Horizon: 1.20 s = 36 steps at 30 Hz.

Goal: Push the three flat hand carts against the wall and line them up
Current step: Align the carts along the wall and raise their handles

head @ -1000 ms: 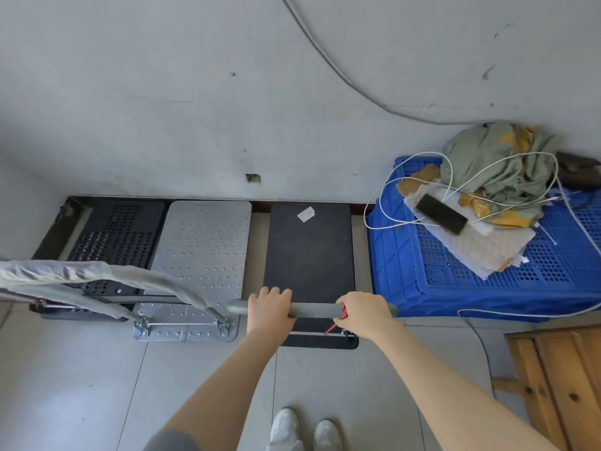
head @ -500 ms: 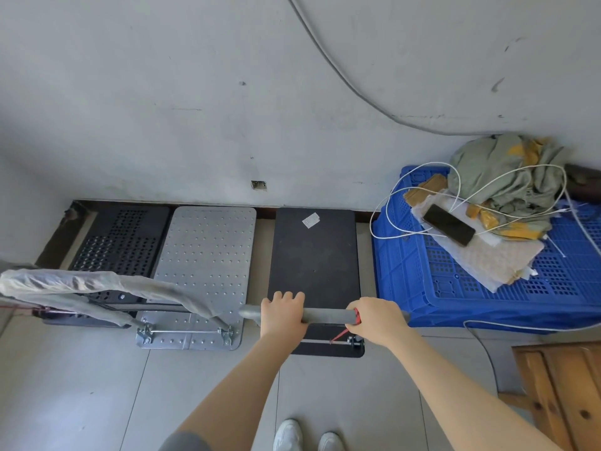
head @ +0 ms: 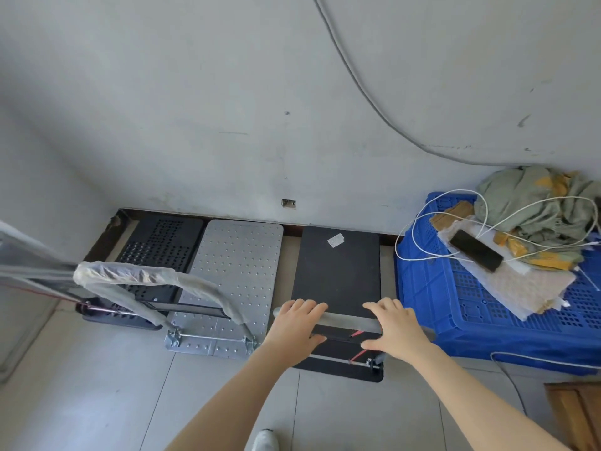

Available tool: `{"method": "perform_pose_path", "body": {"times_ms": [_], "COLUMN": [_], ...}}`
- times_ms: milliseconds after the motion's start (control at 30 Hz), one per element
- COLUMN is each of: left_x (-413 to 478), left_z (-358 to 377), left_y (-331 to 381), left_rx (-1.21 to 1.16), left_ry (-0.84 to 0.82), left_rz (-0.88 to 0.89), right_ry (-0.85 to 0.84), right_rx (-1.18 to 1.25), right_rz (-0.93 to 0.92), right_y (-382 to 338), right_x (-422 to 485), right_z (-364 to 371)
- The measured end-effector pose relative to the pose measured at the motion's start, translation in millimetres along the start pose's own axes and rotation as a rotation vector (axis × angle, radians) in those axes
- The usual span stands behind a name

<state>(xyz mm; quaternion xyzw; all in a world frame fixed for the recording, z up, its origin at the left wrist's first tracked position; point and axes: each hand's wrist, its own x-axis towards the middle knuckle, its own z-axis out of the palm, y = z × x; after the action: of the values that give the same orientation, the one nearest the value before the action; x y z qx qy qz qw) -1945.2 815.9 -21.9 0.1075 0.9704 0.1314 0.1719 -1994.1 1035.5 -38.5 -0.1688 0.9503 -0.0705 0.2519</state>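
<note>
Three flat carts stand side by side with their far ends at the wall: a black perforated cart (head: 159, 249) on the left, a silver studded cart (head: 237, 265) in the middle and a plain black cart (head: 338, 268) on the right. A small gap of floor separates the silver and plain black carts. My left hand (head: 297, 325) and my right hand (head: 395, 327) lie on the plain black cart's grey handle bar (head: 348, 320), fingers stretched over it and loosened rather than wrapped. The silver cart's plastic-wrapped handle (head: 136, 275) stands upright.
A blue plastic crate (head: 455, 307) sits close to the right of the black cart, carrying cloth, a phone (head: 476, 255) and white cable. A wooden piece (head: 579, 415) is at the bottom right. A side wall closes the left. My shoe (head: 266, 441) is on the tiles.
The plain black cart has rolled forward to the wall. My two hands, which were gripping the handle bar, have loosened, with fingers now extended over it.
</note>
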Motion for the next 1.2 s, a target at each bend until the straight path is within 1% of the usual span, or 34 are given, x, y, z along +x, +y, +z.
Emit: {"method": "perform_pose_path", "body": {"times_ms": [100,200,300,400,467,533,667,900,967,1133,1200], "left_x": [-13.9,-26.3,-34.2,-40.5,-45.7,-48.1,-40.5,-20.3,-17.0,-12.5,-11.5], "left_z": [-18.4,-45.6,-74.0,-89.6,-93.5,-91.1,-74.0,-42.0,-36.2,-28.4,-26.6], "left_y": [-33.0,-78.4,-130.2,-178.5,-205.6,-225.6,-252.7,-276.4,-279.1,-282.0,-282.9], "left_rx": [0.017,0.041,0.05,0.082,0.144,0.192,0.221,0.216,0.201,0.125,0.156], "left_ry": [0.012,0.009,0.012,-0.003,0.011,0.023,-0.052,-0.086,-0.073,0.021,0.084], "left_rz": [-0.009,-0.031,-0.071,-0.088,-0.127,-0.183,-0.217,-0.24,-0.24,-0.241,-0.211], "right_ry": [0.062,0.071,0.07,0.067,0.023,-0.06,-0.156,-0.076,-0.052,-0.036,-0.038], "right_rx": [0.026,0.032,0.052,0.023,-0.013,-0.048,-0.13,-0.217,-0.23,-0.232,-0.23], "right_rz": [-0.052,-0.072,-0.034,0.01,0.036,0.07,0.108,0.015,-0.008,-0.025,-0.031], "right_y": [-37.7,-83.7,-125.5,-154.3,-166.6,-173.5,-176.1,-176.4,-176.9,-179.1,-182.0], "right_x": [1.1,8.2,20.9,34.6,40.9,46.9,68.7,85.6,83.9,81.8,80.5], "right_z": [2.0,6.0,8.3,6.2,8.9,13.5,19.0,21.8,24.6,28.6,30.2]}}
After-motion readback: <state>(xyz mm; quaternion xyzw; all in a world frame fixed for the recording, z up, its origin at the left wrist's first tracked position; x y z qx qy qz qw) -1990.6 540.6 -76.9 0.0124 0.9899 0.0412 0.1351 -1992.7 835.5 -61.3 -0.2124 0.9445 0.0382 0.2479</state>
